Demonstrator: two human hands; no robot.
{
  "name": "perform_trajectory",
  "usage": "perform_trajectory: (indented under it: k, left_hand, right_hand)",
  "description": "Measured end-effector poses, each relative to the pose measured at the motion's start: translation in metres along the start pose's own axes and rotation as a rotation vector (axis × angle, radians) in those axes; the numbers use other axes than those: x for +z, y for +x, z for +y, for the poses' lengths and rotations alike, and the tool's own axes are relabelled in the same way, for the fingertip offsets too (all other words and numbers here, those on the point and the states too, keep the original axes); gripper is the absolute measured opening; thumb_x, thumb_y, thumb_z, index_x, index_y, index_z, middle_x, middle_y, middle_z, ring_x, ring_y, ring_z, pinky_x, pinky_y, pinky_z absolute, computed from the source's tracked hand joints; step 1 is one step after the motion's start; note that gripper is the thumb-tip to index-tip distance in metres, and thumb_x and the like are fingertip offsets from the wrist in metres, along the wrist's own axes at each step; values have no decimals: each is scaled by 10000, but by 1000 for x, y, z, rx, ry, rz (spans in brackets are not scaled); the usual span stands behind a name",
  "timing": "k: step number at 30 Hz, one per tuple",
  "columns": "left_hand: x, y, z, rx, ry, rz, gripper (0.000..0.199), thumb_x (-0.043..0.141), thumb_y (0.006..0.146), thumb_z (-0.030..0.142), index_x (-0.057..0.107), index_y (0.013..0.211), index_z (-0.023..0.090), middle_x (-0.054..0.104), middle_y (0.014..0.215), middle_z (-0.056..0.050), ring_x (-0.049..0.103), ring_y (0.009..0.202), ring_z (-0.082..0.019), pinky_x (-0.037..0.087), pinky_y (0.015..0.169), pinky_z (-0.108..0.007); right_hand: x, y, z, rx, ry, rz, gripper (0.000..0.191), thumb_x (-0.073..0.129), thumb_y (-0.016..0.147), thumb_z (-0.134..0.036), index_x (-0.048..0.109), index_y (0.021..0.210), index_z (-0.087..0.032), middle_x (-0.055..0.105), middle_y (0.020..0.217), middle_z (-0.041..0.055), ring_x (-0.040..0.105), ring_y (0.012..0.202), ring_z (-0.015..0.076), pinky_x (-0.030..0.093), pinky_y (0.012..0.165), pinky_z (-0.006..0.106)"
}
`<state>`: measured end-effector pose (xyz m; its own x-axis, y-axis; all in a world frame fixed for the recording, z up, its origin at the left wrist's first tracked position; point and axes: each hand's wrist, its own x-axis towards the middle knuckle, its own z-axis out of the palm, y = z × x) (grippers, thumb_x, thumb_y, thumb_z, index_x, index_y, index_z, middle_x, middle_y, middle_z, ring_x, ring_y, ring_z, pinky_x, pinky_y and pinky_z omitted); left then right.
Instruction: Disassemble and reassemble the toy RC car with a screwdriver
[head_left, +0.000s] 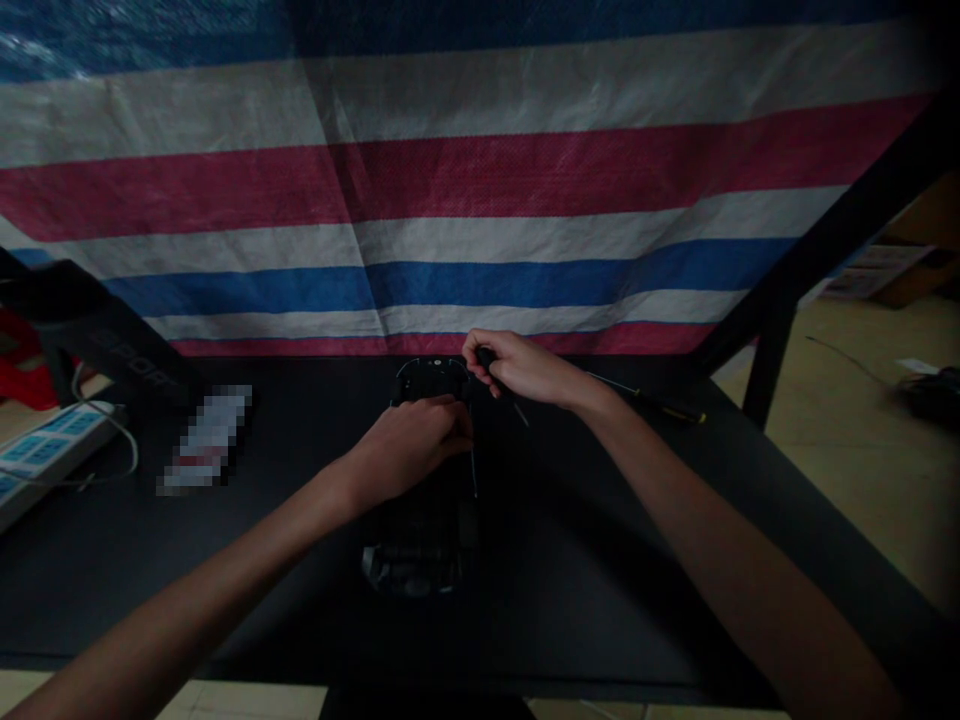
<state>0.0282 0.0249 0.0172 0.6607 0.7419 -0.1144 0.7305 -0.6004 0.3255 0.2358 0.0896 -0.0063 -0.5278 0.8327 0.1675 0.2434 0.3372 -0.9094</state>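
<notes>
With the screwdriver (487,358) clasped in the right grip (510,363), the black model car (420,520) on the surface (570,600), overlain by the left grip (416,438) (closure indiscernible), could be scratched by a misdirected tip.

Two hands (416,445) (517,365), two screwdrivers (487,357) (679,410), one device (424,530), one power strip (56,448), one striped sheet (480,180).

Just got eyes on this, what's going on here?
A person's left hand rests on a long, black, car-shaped object lying on the black table. The right hand grips a black-handled tool with a thin shaft, its tip pointing away from that object. A long-shafted screwdriver with a black-and-yellow handle lies farther right, unheld.
</notes>
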Motion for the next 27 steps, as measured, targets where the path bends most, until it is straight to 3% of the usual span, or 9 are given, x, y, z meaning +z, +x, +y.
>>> perform_trajectory:
  k: [7, 17, 23, 27]
  left_hand:
    - [-4, 2, 0, 18, -13, -61, 129, 600, 1003, 266, 696, 1055, 196, 730, 1122, -57, 705, 1011, -235, 482, 835, -334]
    - [-10, 11, 6, 174, 140, -137, 191, 505, 1009, 156, 685, 965, 109, 714, 1105, -132, 710, 865, -200, 508, 739, -300]
    - [-3, 18, 4, 375, 412, -107, 352, 493, 815, -114, 720, 923, 133, 734, 1151, -150, 692, 1090, -279, 520, 913, -379]
    - [0, 20, 1, 386, 414, -64, 371, 470, 889, -83, 685, 1110, 124, 698, 1271, -162, 675, 1172, -272, 506, 971, -380]
  right_hand:
    - [-1, -1, -3, -5, 4, 6, 335, 402, 608, -14, 509, 845, -223, 499, 762, -8, 499, 669, 133, 448, 542, 253]
    - [1, -1, -4, -8, 2, -10, 335, 410, 614, -8, 518, 848, -223, 513, 764, -2, 500, 667, 135, 441, 543, 261]
    - [0, -1, -4, -18, -5, -25, 334, 409, 621, -5, 514, 850, -226, 511, 773, -2, 515, 678, 140, 457, 554, 270]
    - [0, -2, -5, -26, -15, -27, 344, 405, 629, -1, 528, 858, -226, 513, 783, 0, 519, 690, 142, 455, 555, 266]
